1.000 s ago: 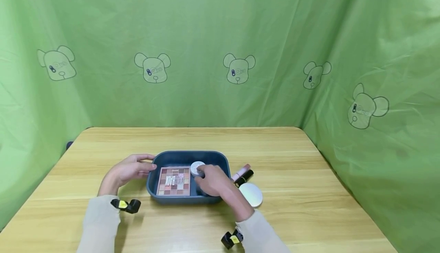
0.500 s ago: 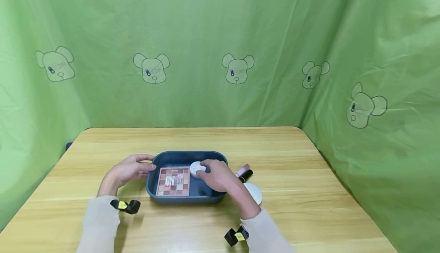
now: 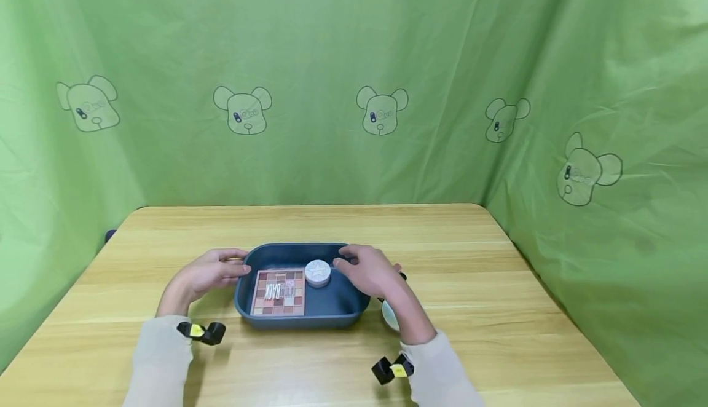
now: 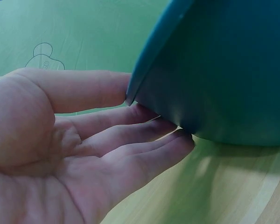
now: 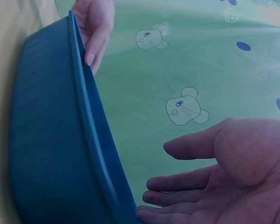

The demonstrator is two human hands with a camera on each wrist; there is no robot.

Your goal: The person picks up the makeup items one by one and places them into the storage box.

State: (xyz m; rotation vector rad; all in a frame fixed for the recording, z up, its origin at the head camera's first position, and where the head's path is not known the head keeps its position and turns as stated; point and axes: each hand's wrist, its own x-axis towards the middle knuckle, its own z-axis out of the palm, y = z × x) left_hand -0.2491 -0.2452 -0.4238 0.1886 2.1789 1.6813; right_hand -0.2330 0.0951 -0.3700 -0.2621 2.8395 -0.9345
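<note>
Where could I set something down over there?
Bare table shows between the blue tray and green curtain, and along the right edge. Inside the tray, some floor shows right of the round tin. It's crowded left of that, by the palette, and by the right forearm, which partly hides a pale disc.

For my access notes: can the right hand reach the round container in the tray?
Probably yes: the right hand looks empty above the tray rim, with nothing visible between it and the round container.
</note>
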